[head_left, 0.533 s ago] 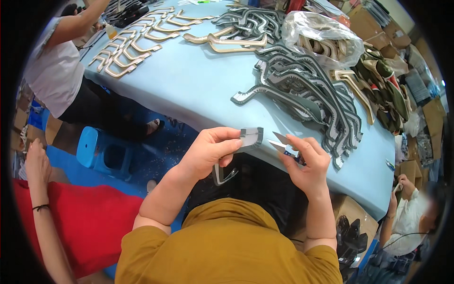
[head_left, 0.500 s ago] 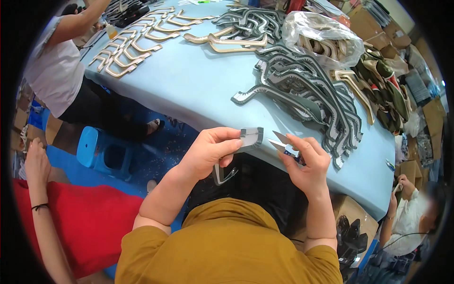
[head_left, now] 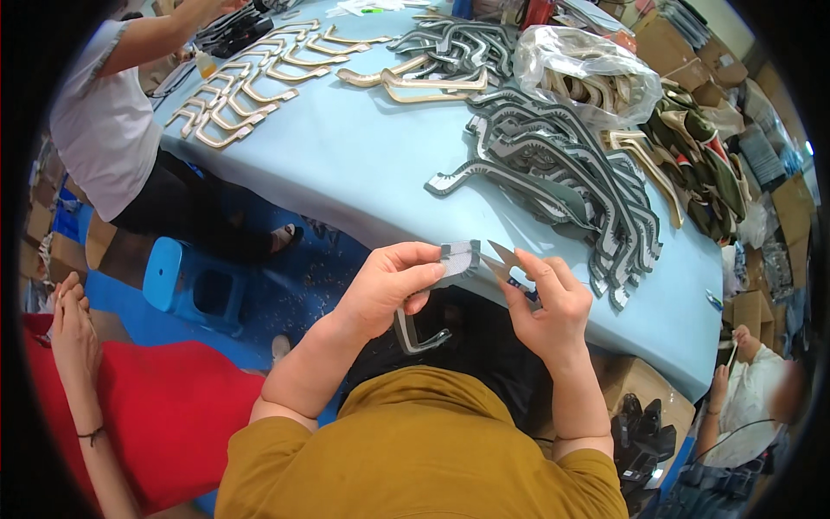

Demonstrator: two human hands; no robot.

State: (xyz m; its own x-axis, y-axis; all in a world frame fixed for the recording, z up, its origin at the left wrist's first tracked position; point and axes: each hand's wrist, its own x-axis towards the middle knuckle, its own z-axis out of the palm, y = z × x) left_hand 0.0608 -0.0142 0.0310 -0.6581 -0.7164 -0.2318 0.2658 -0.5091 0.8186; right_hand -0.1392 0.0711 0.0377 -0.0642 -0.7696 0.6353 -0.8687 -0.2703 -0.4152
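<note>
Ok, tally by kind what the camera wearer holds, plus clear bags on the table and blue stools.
Grey-and-white strip in the left grip (hanging end seemingly its own): 1
Snips in the right grip: 1
Clear bag on the table: 1
Blue stool: 1
Total: 4

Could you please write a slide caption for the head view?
Left hand holds a grey strip near snips in the right hand, beside a blue table.

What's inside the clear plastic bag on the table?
Through the clear plastic bag, several curved beige strips show, heaped together. Folds and glare on the plastic, and the upper strips themselves, hide whatever lies deeper, so their number can't be told.
</note>
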